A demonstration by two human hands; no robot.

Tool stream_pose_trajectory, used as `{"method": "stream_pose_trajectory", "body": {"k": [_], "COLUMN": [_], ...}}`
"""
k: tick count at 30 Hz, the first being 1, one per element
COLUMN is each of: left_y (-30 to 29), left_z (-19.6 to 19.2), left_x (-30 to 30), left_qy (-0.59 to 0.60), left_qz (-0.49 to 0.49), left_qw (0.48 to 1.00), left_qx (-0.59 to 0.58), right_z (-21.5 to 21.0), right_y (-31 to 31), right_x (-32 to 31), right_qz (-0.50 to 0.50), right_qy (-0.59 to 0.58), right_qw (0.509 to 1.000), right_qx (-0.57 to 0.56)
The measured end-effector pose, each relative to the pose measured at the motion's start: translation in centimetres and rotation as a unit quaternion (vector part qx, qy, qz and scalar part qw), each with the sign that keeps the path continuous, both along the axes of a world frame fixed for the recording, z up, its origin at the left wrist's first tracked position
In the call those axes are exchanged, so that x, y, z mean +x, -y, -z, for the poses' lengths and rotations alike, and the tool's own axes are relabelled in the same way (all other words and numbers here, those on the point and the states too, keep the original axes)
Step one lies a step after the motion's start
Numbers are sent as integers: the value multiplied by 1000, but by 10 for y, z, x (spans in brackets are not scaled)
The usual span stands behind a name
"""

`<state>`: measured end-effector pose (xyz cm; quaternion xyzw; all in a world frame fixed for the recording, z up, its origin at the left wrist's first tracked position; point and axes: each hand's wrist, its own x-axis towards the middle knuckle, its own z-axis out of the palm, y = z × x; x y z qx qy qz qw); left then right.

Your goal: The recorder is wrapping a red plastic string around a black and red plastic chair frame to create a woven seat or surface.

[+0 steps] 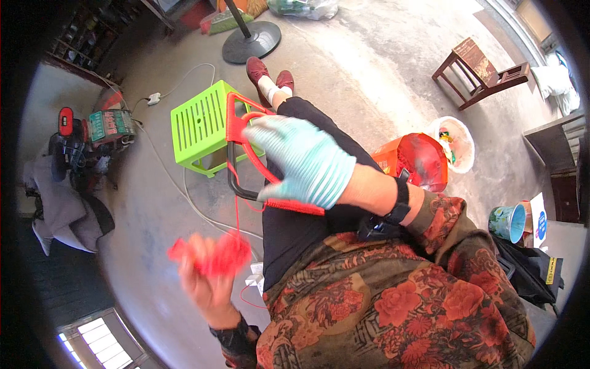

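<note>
My left hand [206, 292] is bare and closed around a loose bundle of red yarn [228, 255], low and to the left of my lap; both are blurred by motion. A red strand rises from the bundle to a black frame with rounded corners [232, 175], which is partly wound with red yarn. The frame rests over my thighs. My right hand [304, 160], in a light blue and white striped glove, grips the frame and a red loop at its upper part. Its fingertips are partly hidden behind the frame.
A green plastic stool [200, 123] stands just beyond the frame. To the right are a red bag [424, 161] and a white bucket [464, 144]. A brown wooden chair [482, 71] is farther off. A white cable [190, 200] runs along the floor at left.
</note>
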<state>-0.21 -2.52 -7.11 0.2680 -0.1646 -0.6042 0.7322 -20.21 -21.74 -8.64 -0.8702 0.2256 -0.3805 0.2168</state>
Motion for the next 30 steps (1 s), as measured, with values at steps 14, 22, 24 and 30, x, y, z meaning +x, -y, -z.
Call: {"method": "stream_pose_trajectory", "body": {"k": [14,22,24,30], "left_y": [-23,51,58,50], "left_z": [31,70,76,74], "left_x": [45,-56,-63,-32], "left_qy": [292,538,639,513], "left_qz": [-173,-17,-93,-78], "left_qw": [921,815,741,832], "left_qx": [191,215,184,197], "right_z": [-23,-29,-42,-40], "right_y": [-60,-72,-67,-43], "right_x": [-63,-81,-85,-74], "right_qz": [-350,-291,-306,-231], "right_qy": [-38,45,-9,43], "right_qw": [807,802,783,885], "right_qx": [474,520,541,401]}}
